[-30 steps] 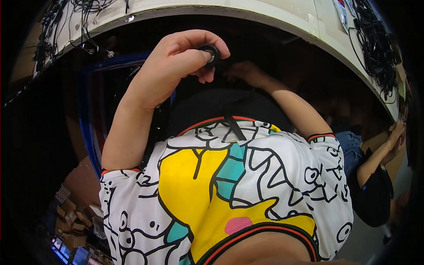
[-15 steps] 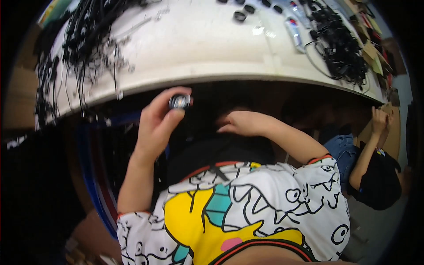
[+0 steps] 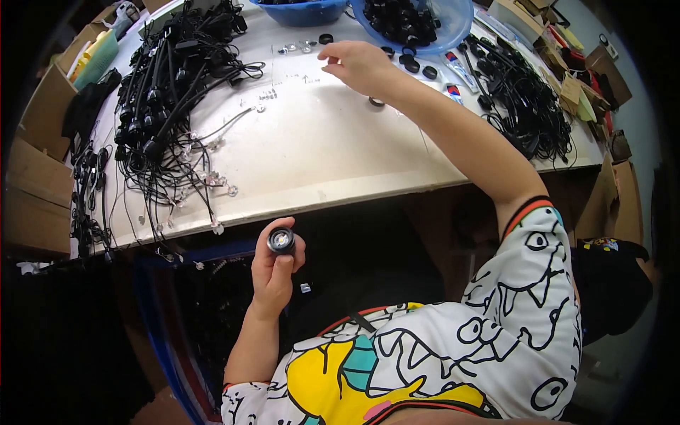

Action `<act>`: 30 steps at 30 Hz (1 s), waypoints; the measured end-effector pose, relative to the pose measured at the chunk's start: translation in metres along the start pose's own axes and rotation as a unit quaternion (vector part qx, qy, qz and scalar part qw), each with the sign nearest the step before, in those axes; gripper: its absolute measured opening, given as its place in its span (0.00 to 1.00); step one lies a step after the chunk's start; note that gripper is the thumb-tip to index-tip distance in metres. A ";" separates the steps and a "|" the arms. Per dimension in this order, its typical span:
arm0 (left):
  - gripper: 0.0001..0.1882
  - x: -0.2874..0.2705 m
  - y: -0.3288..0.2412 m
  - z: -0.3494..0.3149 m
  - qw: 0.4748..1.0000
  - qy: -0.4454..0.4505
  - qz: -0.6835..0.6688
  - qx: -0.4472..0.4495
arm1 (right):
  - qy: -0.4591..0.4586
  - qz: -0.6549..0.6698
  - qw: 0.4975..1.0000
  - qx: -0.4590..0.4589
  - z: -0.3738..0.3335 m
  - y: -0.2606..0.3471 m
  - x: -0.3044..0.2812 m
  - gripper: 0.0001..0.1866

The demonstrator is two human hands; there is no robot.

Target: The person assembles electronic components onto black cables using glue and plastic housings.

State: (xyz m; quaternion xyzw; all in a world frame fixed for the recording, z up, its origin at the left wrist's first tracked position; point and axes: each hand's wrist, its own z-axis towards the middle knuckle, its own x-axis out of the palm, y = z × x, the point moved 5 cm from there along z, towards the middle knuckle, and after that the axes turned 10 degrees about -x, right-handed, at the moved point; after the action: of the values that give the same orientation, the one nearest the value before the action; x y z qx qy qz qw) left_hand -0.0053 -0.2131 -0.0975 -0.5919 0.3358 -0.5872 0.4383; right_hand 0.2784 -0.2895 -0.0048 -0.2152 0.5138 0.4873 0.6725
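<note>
A broad white counter (image 3: 333, 149) curves across the room, its near edge facing the seated person. A heap of black cables (image 3: 163, 78) fills its left side, wires trailing over the near edge; a second cable heap (image 3: 524, 106) lines the right edge. Near the far edge, a blue basin (image 3: 465, 32) holds black parts. Between the heaps, a bare stretch leaves room for moving; I'd judge the dangling wires the likeliest snag.

The right hand (image 3: 358, 67) reaches towards the far edge, thumb and forefinger slightly apart, nothing visible between them; I cannot tell whether it touches the counter. The left hand (image 3: 276, 273) waits just off the near edge, its grip pinching a round black part (image 3: 281, 240), pale centre showing. Holding that face upturned and steady would serve best. Small clear pieces (image 3: 297, 47) lie just beyond the right fingertips.
</note>
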 end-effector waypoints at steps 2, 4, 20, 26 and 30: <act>0.21 -0.006 -0.008 -0.001 1.000 -0.016 0.005 0.023 | 0.007 -0.059 0.998 0.003 0.027 -0.014 0.018 0.16; 0.21 -0.012 -0.013 -0.004 0.999 -0.016 -0.003 0.028 | 0.014 -0.143 0.990 -0.008 0.051 -0.025 0.036 0.18; 0.25 -0.022 -0.005 -0.010 0.999 -0.029 -0.014 -0.004 | 0.159 -0.069 0.983 -0.066 0.022 0.014 0.071 0.19; 0.29 -0.017 -0.006 -0.005 0.998 -0.036 0.010 0.050 | 0.127 -0.028 0.981 -0.146 -0.052 0.068 0.035 0.19; 0.31 -0.008 -0.013 -0.003 0.998 -0.025 0.023 0.060 | -0.006 0.128 0.990 -0.061 -0.059 0.033 0.006 0.18</act>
State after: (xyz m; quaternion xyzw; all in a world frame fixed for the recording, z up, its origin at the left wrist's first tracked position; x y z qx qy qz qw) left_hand -0.0109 -0.2008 -0.0896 -0.5708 0.3028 -0.5810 0.4949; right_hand 0.2209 -0.3194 -0.0260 -0.1853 0.5020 0.6016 0.5931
